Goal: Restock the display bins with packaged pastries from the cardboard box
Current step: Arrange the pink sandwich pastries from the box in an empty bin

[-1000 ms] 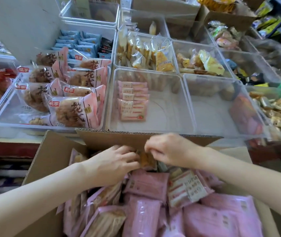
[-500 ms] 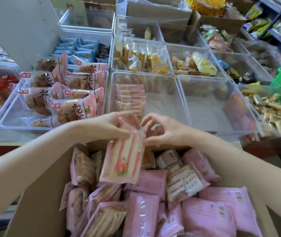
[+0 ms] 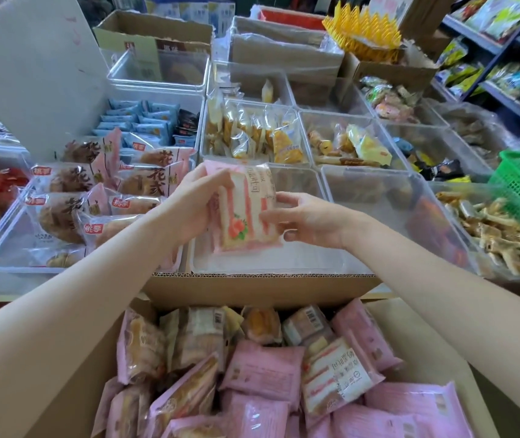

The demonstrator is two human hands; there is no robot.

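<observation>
Pink-wrapped pastries (image 3: 246, 207) are sitting stacked in our two hands above the clear bin (image 3: 325, 197) in the middle of the display, just past the far flap of the cardboard box (image 3: 262, 287). We are clamping our left hand (image 3: 198, 203) around the stack's left edge, while our right hand (image 3: 309, 221) is pinching its right edge with thumb and fingertips. More pink packets (image 3: 265, 368) are lying jumbled in the box below our forearms.
</observation>
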